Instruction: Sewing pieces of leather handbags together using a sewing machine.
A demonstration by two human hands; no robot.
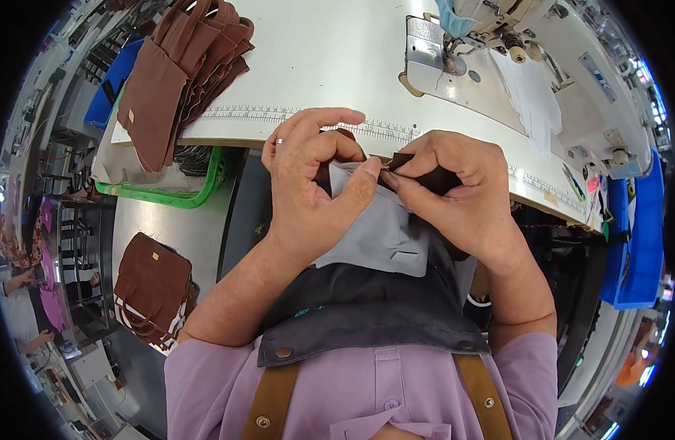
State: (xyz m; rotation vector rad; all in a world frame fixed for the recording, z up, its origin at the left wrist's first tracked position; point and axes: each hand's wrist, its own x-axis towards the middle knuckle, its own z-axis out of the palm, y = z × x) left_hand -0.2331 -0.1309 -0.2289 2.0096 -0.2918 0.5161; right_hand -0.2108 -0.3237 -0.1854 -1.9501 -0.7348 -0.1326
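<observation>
Just off the table's front edge, above my lap, I hold a brown bag piece [443, 181] with a light grey lining [381, 233] hanging down toward me. My left hand [302, 180] pinches the top edge of the lining between thumb and fingers, its other fingers loosely curled, with a ring on one. Close beside it, my right hand [458, 180] grips the brown edge between thumb and forefinger. The two sets of fingertips nearly meet. Much of the brown part is hidden behind my hands. A short slit shows low on the lining.
A sewing machine [572, 70] stands at the far right, white cloth [532, 103] beside its needle area. Brown bag pieces [180, 84] are stacked at the table's left, over a green basket [161, 198]. Brown bags [154, 282] lie lower left. A blue bin [638, 227] flanks the right.
</observation>
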